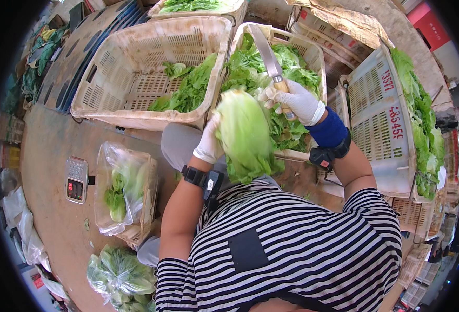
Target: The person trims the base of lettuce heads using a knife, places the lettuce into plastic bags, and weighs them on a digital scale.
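Note:
A head of green lettuce (245,132) is held above my lap by my left hand (210,138), in a white glove, at its left side; the pale base points up and the leaf tips point towards me. My right hand (293,102), gloved too, grips the wooden handle of a knife (266,54) with its broad blade pointing up and away. The right fingertips are close to the lettuce; whether they touch it I cannot tell. Beneath the knife stands a white plastic crate (323,66) of loose lettuce leaves.
A large crate (97,74) at the left holds some leaves. Nearer stand a small basket (151,187) lined with a clear bag of lettuce, a digital scale (76,179) and bagged greens (122,273). At the right, an upright crate (381,117) has lettuce behind its side.

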{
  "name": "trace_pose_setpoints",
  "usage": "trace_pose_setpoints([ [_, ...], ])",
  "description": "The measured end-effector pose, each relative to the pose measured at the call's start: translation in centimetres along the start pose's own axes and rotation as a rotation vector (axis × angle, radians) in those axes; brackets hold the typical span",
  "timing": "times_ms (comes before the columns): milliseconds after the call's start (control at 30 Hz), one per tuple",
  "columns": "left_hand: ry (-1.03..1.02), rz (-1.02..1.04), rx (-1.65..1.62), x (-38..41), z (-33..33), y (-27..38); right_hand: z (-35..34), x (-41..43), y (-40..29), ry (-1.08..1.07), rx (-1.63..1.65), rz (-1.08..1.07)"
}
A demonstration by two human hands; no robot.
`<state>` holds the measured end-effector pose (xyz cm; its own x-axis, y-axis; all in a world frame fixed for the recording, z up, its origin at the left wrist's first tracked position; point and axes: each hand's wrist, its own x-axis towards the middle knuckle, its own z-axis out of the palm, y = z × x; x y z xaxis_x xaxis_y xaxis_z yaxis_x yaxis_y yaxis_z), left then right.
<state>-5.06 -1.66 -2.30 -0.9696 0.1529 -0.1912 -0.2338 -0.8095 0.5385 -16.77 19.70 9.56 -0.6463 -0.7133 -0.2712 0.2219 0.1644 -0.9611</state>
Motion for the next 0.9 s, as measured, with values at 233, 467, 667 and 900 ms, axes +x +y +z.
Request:
trace_pose_setpoints([
  [233, -0.09, 0.214, 0.021, 1.9, -1.8, -0.5, 2.4, 0.7, 4.2, 0.051, 0.231, 0.024],
  [467, 0.064, -0.036, -0.164, 0.6, -1.5, 0.4, 2.3, 2.0, 5.0, -0.046, 0.263, 0.009],
  [667, -0.066, 0.022, 0.108, -0.2, -0.9, -0.2, 0.6, 1.9, 4.7, 0.001, -0.085, 0.185],
  [900, -0.054, 0.005, 0.167, -0.6, -0.1, -0.1, 0.9, 2.3, 6.5, -0.016, 0.141, 0.148],
])
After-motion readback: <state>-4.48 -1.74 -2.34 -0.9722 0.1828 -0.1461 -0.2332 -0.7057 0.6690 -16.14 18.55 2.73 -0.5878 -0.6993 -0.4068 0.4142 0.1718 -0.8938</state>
